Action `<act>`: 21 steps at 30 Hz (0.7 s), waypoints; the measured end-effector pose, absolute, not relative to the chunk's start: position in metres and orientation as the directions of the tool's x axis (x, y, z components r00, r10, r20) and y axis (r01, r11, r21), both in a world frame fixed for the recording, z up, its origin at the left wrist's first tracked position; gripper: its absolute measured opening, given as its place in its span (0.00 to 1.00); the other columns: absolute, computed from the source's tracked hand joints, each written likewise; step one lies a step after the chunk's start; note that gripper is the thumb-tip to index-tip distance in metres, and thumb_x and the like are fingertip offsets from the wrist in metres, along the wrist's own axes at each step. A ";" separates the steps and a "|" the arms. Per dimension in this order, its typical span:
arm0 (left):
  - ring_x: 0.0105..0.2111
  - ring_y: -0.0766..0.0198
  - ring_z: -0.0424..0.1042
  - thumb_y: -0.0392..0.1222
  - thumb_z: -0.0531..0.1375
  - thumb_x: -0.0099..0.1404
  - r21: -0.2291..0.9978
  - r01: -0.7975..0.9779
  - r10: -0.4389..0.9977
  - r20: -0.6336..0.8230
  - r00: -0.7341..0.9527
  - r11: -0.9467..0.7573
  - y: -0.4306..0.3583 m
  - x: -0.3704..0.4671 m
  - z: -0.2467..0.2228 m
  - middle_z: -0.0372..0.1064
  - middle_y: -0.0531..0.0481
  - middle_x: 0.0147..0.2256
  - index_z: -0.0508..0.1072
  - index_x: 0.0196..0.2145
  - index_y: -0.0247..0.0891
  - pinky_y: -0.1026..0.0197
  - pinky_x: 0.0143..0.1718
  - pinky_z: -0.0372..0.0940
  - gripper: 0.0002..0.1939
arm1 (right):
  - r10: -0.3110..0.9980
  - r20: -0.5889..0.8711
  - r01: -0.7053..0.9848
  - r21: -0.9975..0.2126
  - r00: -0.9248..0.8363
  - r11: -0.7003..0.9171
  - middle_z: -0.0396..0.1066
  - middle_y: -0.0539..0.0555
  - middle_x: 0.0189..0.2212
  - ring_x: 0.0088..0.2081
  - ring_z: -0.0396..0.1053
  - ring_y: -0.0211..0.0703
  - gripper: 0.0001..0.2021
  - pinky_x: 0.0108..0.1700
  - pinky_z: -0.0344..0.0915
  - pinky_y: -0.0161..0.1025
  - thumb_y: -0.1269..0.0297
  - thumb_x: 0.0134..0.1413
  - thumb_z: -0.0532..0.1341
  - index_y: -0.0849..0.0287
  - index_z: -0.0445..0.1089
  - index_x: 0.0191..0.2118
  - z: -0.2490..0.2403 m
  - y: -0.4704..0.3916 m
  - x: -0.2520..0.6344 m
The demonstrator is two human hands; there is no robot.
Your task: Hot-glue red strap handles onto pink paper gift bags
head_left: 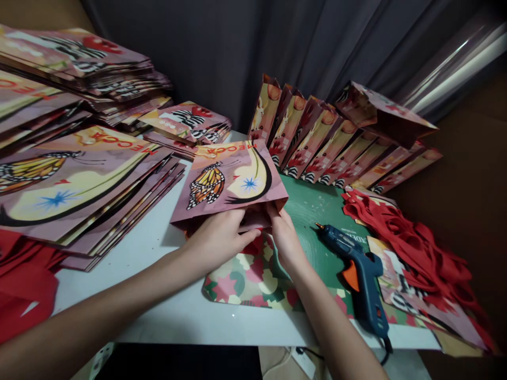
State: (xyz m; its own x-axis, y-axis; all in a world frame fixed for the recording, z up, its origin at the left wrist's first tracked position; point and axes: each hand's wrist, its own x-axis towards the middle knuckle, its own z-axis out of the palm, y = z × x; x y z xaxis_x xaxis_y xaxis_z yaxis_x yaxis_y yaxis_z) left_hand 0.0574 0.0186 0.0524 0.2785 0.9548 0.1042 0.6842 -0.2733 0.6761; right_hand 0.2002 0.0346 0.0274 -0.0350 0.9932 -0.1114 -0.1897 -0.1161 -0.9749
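Observation:
A printed paper bag (237,179) with a butterfly and red MECCA lettering lies tilted before me, its open mouth toward me. My left hand (224,232) holds it at the mouth, fingers partly hidden inside and thumb stretched along the lower edge. My right hand (283,235) grips the mouth's right corner, its fingertips tucked into the bag. A bit of red ribbon (256,245) shows just under the mouth. To the right of my right hand, a blue glue gun (362,274) with an orange trigger rests on the green cutting mat (312,232).
Stacks of flat printed bags (79,195) fill the left side. Several bags stand upright in a row (317,137) at the back, one lying on top (390,111). Red ribbons are heaped at right (407,237) and left (27,279). A dark curtain (206,47) hangs behind.

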 end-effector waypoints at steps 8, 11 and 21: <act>0.54 0.44 0.71 0.45 0.57 0.60 0.650 0.725 0.939 -0.051 0.341 -0.228 0.020 0.052 0.052 0.71 0.38 0.55 0.68 0.56 0.36 0.46 0.54 0.67 0.27 | 0.998 -0.053 -0.144 -0.988 -0.031 -0.057 0.77 0.52 0.45 0.51 0.71 0.47 0.14 0.54 0.65 0.41 0.57 0.51 0.64 0.56 0.75 0.43 0.029 0.031 0.194; 0.58 0.46 0.67 0.43 0.56 0.60 0.672 0.697 0.922 -0.055 0.382 -0.249 0.022 0.051 0.052 0.70 0.41 0.56 0.69 0.56 0.38 0.46 0.58 0.64 0.26 | 0.998 -0.032 -0.148 -0.988 -0.060 -0.041 0.77 0.52 0.46 0.52 0.70 0.47 0.16 0.56 0.63 0.42 0.59 0.50 0.64 0.57 0.74 0.45 0.028 0.029 0.193; 0.58 0.47 0.68 0.38 0.57 0.59 0.691 0.648 0.904 0.021 0.427 -0.322 0.025 0.053 0.053 0.71 0.42 0.56 0.70 0.55 0.42 0.43 0.61 0.61 0.26 | 0.996 -0.056 -0.110 -0.992 -0.076 -0.064 0.77 0.49 0.36 0.41 0.72 0.44 0.13 0.45 0.67 0.37 0.65 0.44 0.63 0.57 0.74 0.39 0.029 0.026 0.195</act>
